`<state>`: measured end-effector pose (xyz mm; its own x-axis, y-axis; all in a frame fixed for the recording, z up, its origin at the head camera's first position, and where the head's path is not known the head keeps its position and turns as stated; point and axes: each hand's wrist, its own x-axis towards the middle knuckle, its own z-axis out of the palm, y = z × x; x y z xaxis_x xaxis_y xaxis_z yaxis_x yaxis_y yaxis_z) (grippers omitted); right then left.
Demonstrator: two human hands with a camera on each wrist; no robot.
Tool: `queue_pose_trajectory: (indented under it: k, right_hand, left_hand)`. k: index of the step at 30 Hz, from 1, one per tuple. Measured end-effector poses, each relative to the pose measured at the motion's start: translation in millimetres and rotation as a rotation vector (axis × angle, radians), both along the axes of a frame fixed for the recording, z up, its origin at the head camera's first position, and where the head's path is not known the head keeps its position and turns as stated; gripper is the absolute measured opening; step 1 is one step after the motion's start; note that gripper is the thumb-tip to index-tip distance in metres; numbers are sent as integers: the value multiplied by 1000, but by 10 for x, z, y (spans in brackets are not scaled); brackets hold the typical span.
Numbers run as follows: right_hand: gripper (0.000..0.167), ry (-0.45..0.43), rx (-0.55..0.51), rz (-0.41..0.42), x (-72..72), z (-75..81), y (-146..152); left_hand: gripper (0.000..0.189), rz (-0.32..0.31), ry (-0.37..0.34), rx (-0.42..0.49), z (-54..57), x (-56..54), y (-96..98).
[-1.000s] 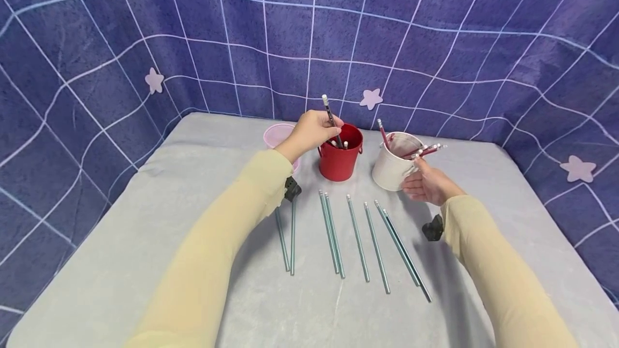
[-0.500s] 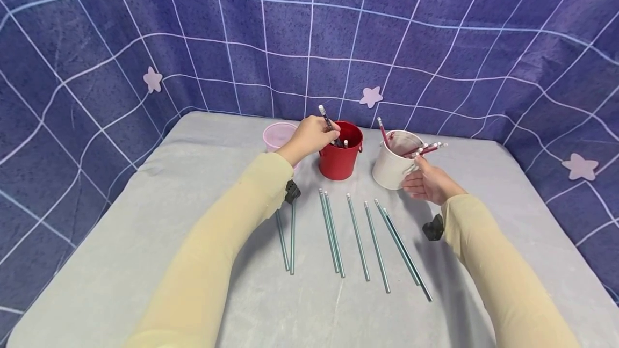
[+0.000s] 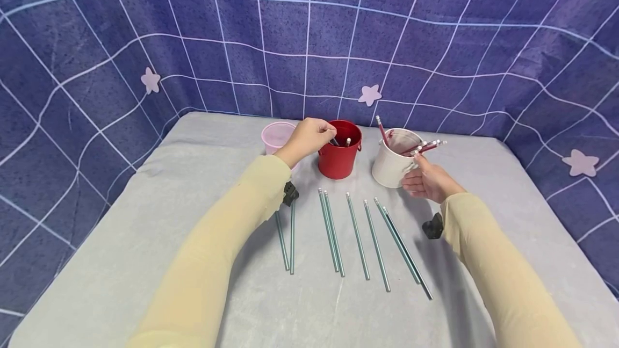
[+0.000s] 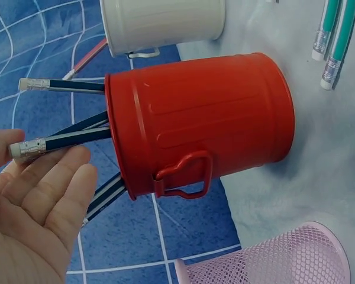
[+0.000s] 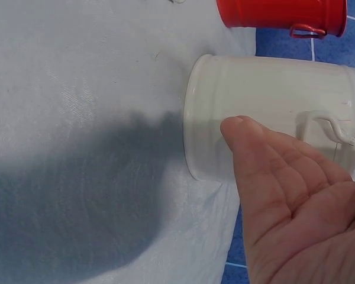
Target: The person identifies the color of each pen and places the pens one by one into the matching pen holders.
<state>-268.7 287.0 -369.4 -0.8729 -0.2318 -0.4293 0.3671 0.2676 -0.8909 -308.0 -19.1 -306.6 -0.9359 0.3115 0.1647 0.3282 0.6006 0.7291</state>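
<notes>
My left hand [image 3: 309,137] is over the near left rim of a red metal bucket [image 3: 337,164]. In the left wrist view its fingers lie loosely extended alongside a dark striped pencil [image 4: 77,139], with a fingertip right at the white eraser. That pencil leans out of the bucket, its lower part hidden inside, among other dark pencils. My right hand [image 3: 430,182] rests against the side of a white metal bucket [image 3: 389,171], fingers straight and thumb near the rim. Several red pencils [image 3: 427,146] with white erasers stick out of the white bucket.
A pink mesh cup [image 3: 278,136] stands left of the red bucket, partly behind my left arm. Several teal pencils [image 3: 358,235] lie in a loose row on the grey cloth in front. A blue gridded curtain [image 3: 309,42] with stars hangs behind.
The dark pencil has gone lower into the red bucket; its eraser end no longer rises above my left hand. My left fingers have loosened around it. The right hand stays at the white bucket.
</notes>
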Motion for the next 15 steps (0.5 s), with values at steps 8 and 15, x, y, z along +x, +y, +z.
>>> queue_pose_trajectory:
  k: [8, 15]
  right_hand:
    - [82, -2, -1, -7, 1, 6, -13]
    - [81, 1, 3, -9, 4, 5, -12]
  left_hand:
    - [26, 23, -36, 13, -33, 2, -53]
    - [33, 37, -89, 4, -70, 18, -128]
